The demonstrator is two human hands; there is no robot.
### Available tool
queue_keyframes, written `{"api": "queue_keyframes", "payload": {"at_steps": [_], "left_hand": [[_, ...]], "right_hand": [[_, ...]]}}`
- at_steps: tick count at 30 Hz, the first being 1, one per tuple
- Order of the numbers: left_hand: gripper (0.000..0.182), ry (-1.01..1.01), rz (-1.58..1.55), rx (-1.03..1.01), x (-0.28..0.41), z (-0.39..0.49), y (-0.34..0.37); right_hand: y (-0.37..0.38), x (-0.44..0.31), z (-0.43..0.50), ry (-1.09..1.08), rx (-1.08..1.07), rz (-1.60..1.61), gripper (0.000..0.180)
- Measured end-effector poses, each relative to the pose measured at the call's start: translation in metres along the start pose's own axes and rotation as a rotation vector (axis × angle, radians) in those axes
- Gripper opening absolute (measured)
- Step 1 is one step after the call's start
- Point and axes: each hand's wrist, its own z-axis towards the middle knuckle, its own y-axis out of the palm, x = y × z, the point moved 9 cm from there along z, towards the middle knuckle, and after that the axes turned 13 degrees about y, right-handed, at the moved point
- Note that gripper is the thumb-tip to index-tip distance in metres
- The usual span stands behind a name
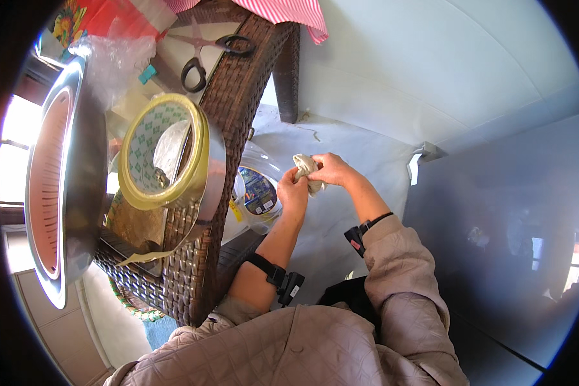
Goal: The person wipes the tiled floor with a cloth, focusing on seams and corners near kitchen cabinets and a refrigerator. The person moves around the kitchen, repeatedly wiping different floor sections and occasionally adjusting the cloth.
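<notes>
A bunched, off-white cloth is held between my two hands over the pale floor. My left hand pinches its lower left side, while my right hand grips it from the right. Both wrists wear black straps with small devices. Left of my hands, beneath the table, lies a clear plastic container with a dark round label. On the woven table are black-handled scissors with spread blades and a large roll of yellowish tape, its loose end hanging down.
A metal basin with a pink strainer stands at the table's left, near a crumpled clear plastic bag. Striped pink cloth hangs over the far edge. A glossy grey cabinet-like surface rises at the right.
</notes>
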Motion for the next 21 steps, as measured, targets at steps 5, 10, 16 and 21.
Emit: {"api": "queue_keyframes", "payload": {"at_steps": [5, 10, 16, 21], "left_hand": [[0.019, -0.174, -0.248, 0.16, -0.011, -0.008, -0.023], [0.016, -0.059, -0.314, 0.286, -0.005, -0.003, -0.043], [0.016, 0.04, -0.299, 0.219, 0.01, -0.001, -0.04], [0.016, -0.047, -0.466, 0.163, 0.013, -0.004, -0.027]], "right_hand": [[0.032, 0.017, 0.028, 0.091, -0.273, 0.451, 0.052], [0.09, 0.053, 0.086, -0.026, -0.097, 0.613, 0.039], [0.178, 0.013, 0.103, -0.539, -0.839, 1.581, 0.044], [0.167, 0.035, 0.089, -0.251, -0.252, 1.055, 0.029]]}}
